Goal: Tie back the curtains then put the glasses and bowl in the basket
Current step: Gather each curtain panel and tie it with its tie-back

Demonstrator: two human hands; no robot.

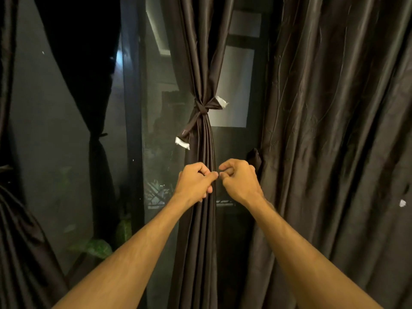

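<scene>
The middle curtain (201,63) is gathered and knotted by a tie (200,109). Below the knot, its folds are pinched by the left hand (196,182); the right hand (239,181) is curled loosely beside them, holding nothing visible.

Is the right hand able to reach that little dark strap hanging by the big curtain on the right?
Probably yes. The right hand hangs just beside the dark strap, slightly below it, and nothing lies between them. Its fingers look curled with nothing clearly in them, near the tied middle curtain.
</scene>
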